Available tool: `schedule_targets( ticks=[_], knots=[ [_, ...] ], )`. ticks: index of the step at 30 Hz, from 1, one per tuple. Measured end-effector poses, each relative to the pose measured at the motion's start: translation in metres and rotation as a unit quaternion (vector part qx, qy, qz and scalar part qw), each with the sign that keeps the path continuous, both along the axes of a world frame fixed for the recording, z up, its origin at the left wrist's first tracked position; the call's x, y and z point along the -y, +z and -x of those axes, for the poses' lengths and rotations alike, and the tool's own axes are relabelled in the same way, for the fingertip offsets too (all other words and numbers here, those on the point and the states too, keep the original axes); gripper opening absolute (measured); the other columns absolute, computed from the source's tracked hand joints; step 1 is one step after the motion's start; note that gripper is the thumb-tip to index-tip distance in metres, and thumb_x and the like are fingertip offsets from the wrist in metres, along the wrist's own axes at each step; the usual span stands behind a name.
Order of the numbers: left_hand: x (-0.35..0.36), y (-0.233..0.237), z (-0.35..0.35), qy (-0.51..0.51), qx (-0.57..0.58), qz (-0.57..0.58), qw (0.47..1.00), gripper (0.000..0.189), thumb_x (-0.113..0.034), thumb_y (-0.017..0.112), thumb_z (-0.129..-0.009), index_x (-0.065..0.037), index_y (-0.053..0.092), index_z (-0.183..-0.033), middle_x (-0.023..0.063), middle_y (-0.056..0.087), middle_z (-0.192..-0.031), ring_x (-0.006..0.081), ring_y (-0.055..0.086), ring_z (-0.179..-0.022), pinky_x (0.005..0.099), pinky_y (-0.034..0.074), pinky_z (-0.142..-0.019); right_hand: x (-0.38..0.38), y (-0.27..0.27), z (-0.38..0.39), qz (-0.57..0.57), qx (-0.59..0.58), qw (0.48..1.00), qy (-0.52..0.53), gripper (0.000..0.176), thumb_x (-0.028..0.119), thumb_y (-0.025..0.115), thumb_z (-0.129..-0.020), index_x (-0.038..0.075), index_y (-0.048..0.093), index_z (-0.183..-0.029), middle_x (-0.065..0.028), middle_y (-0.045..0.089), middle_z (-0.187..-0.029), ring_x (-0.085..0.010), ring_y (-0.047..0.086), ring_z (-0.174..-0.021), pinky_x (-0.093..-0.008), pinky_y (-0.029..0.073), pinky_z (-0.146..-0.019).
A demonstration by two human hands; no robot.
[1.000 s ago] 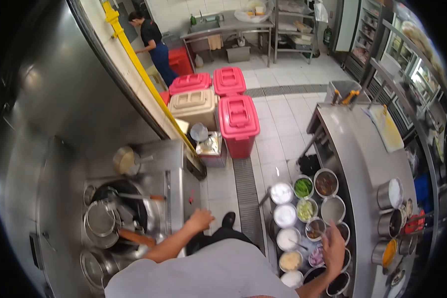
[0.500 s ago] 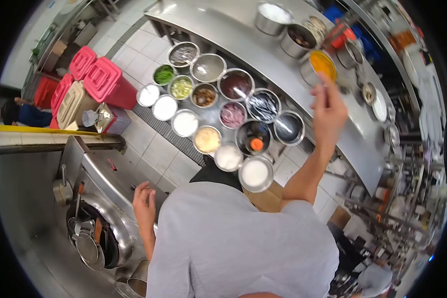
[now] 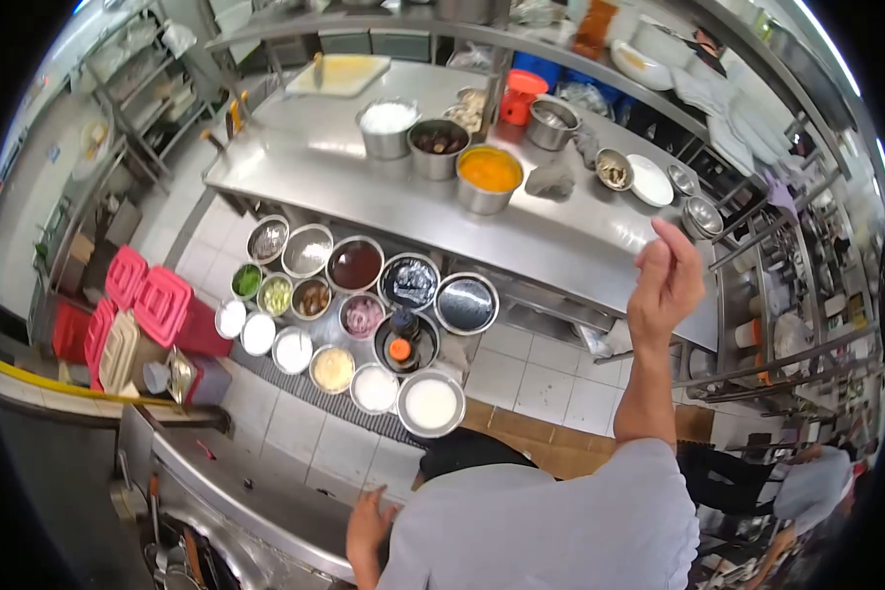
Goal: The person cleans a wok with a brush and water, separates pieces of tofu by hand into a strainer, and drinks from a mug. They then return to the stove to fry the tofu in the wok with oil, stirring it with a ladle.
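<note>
My right hand is raised over the right end of the steel counter, with fingers partly curled and the index finger extended; nothing shows in it. Low in the view, my left hand hangs beside the steel stove edge, its fingers loosely apart and empty. Between the hands stand several steel bowls, among them one of white liquid, one of dark red sauce and one holding bottles, one with an orange cap. A pot of orange liquid sits on the counter.
Pink lidded bins stand at the left. A cutting board lies at the counter's far left, and a white plate at its right. A wok area with ladles is at lower left. Another person is at lower right.
The view has turned and tilted up, showing more of the counter and shelf. My right hand has moved from near the orange pot to the right. My left hand stays low.
</note>
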State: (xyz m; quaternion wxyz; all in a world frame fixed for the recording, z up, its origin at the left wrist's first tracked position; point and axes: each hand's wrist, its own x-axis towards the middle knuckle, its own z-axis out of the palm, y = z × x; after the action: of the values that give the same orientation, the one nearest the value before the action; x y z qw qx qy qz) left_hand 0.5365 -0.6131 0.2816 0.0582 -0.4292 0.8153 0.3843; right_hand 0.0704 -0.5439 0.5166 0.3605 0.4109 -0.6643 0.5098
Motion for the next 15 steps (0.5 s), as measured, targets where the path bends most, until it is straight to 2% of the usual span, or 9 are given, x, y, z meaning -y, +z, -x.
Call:
schedule_targets(
  ticks=[3, 4, 8, 9, 10, 12, 13, 15],
  knots=[
    [-0.022, 0.025, 0.029, 0.025, -0.035, 0.023, 0.999, 0.036, -0.016, 0.065, -0.081, -0.006, 0.06, -0.116, 0.0191, 0.059, -0.112, 0.0379, 0.056, -0.103, 0.0428, 0.046, -0.087, 0.0, 0.016, 0.031, 0.026, -0.018, 0.999, 0.007, 0.025, -0.004, 0.058, -0.086, 0.001, 0.06, -0.111, -0.0067, 0.062, -0.082, -0.0094, 0.051, -0.062, -0.0225, 0.043, -0.057],
    [-0.025, 0.031, 0.037, 0.028, -0.038, 0.032, 0.998, 0.036, -0.016, 0.065, -0.081, -0.006, 0.06, -0.116, 0.0191, 0.059, -0.112, 0.0379, 0.056, -0.103, 0.0428, 0.046, -0.087, 0.0, 0.018, 0.043, 0.036, -0.021, 0.999, 0.011, 0.025, -0.004, 0.058, -0.086, 0.001, 0.06, -0.111, -0.0067, 0.062, -0.082, -0.0094, 0.051, -0.062, -0.0225, 0.043, -0.057],
    [-0.029, 0.048, 0.079, 0.157, -0.108, 0.114, 0.975, 0.029, -0.006, 0.063, -0.08, -0.002, 0.062, -0.109, 0.0177, 0.06, -0.107, 0.0355, 0.059, -0.096, 0.0403, 0.048, -0.082, 0.004, 0.013, 0.099, 0.104, 0.015, 0.994, 0.012, 0.026, -0.004, 0.058, -0.085, 0.001, 0.06, -0.11, -0.0075, 0.063, -0.083, -0.0103, 0.053, -0.062, -0.0226, 0.044, -0.056],
    [-0.028, 0.051, 0.093, 0.2, -0.133, 0.142, 0.96, 0.028, -0.003, 0.063, -0.08, -0.001, 0.062, -0.107, 0.0174, 0.06, -0.105, 0.0347, 0.06, -0.094, 0.0391, 0.048, -0.08, 0.006, 0.011, 0.115, 0.086, -0.01, 0.996, 0.01, 0.025, -0.004, 0.057, -0.085, 0.001, 0.061, -0.11, -0.008, 0.063, -0.083, -0.0111, 0.054, -0.063, -0.0234, 0.045, -0.057],
    [-0.026, 0.054, 0.109, 0.202, -0.137, 0.146, 0.959, 0.028, -0.003, 0.063, -0.08, -0.001, 0.062, -0.107, 0.0174, 0.06, -0.105, 0.0347, 0.06, -0.094, 0.0391, 0.048, -0.08, 0.004, 0.01, 0.132, 0.066, -0.036, 0.997, 0.007, 0.025, -0.004, 0.057, -0.085, 0.001, 0.061, -0.109, -0.0085, 0.063, -0.083, -0.0119, 0.055, -0.064, -0.0242, 0.046, -0.057],
    [-0.018, 0.06, 0.151, 0.22, -0.181, 0.235, 0.929, 0.027, 0.004, 0.059, -0.08, -0.001, 0.062, -0.106, 0.013, 0.06, -0.101, 0.024, 0.061, -0.083, 0.0318, 0.048, -0.071, -0.009, 0.007, 0.173, 0.031, -0.023, 0.999, 0.014, 0.023, -0.005, 0.057, -0.085, 0.0, 0.062, -0.107, -0.01, 0.063, -0.083, -0.0141, 0.057, -0.065, -0.0261, 0.047, -0.058],
    [-0.01, 0.063, 0.177, 0.225, -0.189, 0.239, 0.926, 0.027, 0.004, 0.059, -0.08, -0.001, 0.062, -0.106, 0.013, 0.06, -0.101, 0.024, 0.061, -0.083, 0.0318, 0.048, -0.071, -0.015, 0.004, 0.202, 0.026, -0.028, 0.999, 0.0, 0.022, -0.005, 0.057, -0.085, 0.0, 0.062, -0.106, -0.0105, 0.063, -0.083, -0.0148, 0.058, -0.065, -0.0263, 0.048, -0.059],
    [0.004, 0.081, 0.24, 0.198, -0.2, 0.261, 0.923, 0.025, -0.001, 0.062, -0.08, -0.001, 0.063, -0.105, 0.0166, 0.061, -0.101, 0.0328, 0.06, -0.092, 0.0385, 0.048, -0.078, -0.025, -0.002, 0.264, 0.036, 0.004, 0.999, 0.001, 0.02, -0.005, 0.057, -0.084, 0.0, 0.063, -0.102, -0.0112, 0.061, -0.08, -0.0173, 0.057, -0.064, -0.028, 0.047, -0.059]
  ],
)
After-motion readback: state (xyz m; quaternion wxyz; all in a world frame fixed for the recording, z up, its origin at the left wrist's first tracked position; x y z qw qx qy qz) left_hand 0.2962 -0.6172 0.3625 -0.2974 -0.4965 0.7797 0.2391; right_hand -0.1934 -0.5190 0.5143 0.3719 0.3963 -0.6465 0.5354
